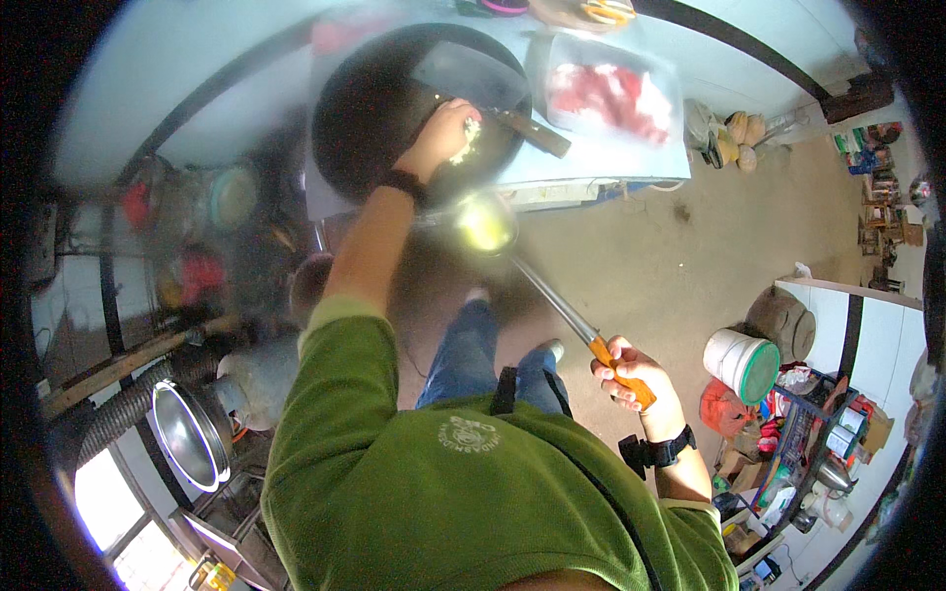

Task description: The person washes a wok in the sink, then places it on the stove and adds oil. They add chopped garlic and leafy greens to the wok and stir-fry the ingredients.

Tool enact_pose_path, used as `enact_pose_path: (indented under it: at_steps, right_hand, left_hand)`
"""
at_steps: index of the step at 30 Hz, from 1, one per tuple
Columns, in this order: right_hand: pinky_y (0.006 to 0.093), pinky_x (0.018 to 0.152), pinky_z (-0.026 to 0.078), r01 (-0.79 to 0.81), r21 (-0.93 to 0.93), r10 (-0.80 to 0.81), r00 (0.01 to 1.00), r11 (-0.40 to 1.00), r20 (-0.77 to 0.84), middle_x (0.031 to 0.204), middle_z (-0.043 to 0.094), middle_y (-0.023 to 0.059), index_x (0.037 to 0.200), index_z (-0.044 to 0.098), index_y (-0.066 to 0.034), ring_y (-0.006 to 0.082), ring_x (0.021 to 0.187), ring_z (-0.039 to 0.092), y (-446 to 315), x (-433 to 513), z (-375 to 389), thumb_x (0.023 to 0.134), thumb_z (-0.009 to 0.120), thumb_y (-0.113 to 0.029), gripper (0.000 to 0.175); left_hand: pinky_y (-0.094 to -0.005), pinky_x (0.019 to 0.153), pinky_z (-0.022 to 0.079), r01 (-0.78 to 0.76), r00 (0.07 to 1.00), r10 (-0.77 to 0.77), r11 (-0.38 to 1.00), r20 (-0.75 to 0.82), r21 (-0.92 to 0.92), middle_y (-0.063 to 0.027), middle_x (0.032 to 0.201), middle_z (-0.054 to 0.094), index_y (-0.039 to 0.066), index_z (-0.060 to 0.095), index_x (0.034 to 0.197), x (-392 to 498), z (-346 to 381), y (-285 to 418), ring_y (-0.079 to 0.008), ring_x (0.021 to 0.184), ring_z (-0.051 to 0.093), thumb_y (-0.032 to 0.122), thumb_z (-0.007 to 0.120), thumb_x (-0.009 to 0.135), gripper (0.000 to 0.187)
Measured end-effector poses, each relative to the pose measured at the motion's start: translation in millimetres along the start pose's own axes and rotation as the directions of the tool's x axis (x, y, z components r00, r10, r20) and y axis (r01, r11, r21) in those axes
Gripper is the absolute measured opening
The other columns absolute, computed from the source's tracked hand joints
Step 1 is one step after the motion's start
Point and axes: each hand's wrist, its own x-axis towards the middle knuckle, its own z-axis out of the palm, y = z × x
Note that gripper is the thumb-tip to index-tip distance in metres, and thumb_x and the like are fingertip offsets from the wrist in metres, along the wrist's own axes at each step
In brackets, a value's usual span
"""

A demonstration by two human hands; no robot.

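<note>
My left hand [445, 134], fingers curled, rests on a dark round board [362, 111]. Pale chopped bits [465, 144], perhaps garlic, lie against its fingers; whether any are inside the grasp is hidden. Just beyond that hand a cleaver [473, 74] lies flat, its wooden handle reaching past the board's rim. My right hand [632, 373] grips the wooden handle of a metal ladle [554, 292]. The ladle's bowl is beside the table's near edge, below the board, with blurred pale yellow-green contents [484, 224] in it.
Right of the board, a clear plastic tub [613, 89] of raw meat stands on the white-topped table [591, 159]. A lidded white bucket [741, 366] is at the right. On the left are a metal basin [188, 436] and a gas cylinder [259, 380].
</note>
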Motion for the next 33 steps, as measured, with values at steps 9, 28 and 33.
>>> enact_pose_path:
  at_steps: [9,28,33]
  right_hand:
    - [0.0168,0.027,0.038,0.001,-0.022,-0.001,1.0,1.0,-0.006,0.076,0.042,0.0095,0.086,0.042,-0.0092,0.0073,0.04,0.04,-7.2,2.6,8.3,0.075,0.055,-0.006,0.017]
    - [0.0189,0.024,0.037,0.002,-0.025,-0.003,0.999,1.0,-0.043,0.075,0.044,0.0112,0.083,0.043,-0.0096,0.0083,0.038,0.041,-5.6,-2.1,3.3,0.073,0.056,-0.006,0.017]
    - [0.0195,0.023,0.038,0.037,-0.001,-0.037,0.999,0.999,0.012,0.075,0.044,0.0115,0.083,0.043,-0.0092,0.0089,0.038,0.042,0.5,-7.3,0.7,0.073,0.056,-0.005,0.017]
  left_hand:
    - [-0.0313,0.072,0.044,0.202,0.959,-0.201,0.979,-0.2,-0.019,-0.0128,0.086,0.057,0.002,0.057,0.084,-4.2,-19.1,-28.1,-0.0263,0.082,0.055,-0.013,0.045,0.062,0.03]
    - [-0.0365,0.095,0.029,0.314,0.941,-0.285,0.938,-0.185,0.149,-0.0176,0.113,0.049,-0.001,0.049,0.107,-49.0,-6.5,7.3,-0.0299,0.109,0.042,0.011,0.038,0.082,0.03]
    - [-0.0356,0.098,0.025,0.249,0.965,-0.256,0.961,-0.049,-0.121,-0.0184,0.117,0.046,-0.002,0.047,0.111,-62.1,13.5,18.1,-0.0303,0.113,0.039,0.023,0.032,0.089,0.037]
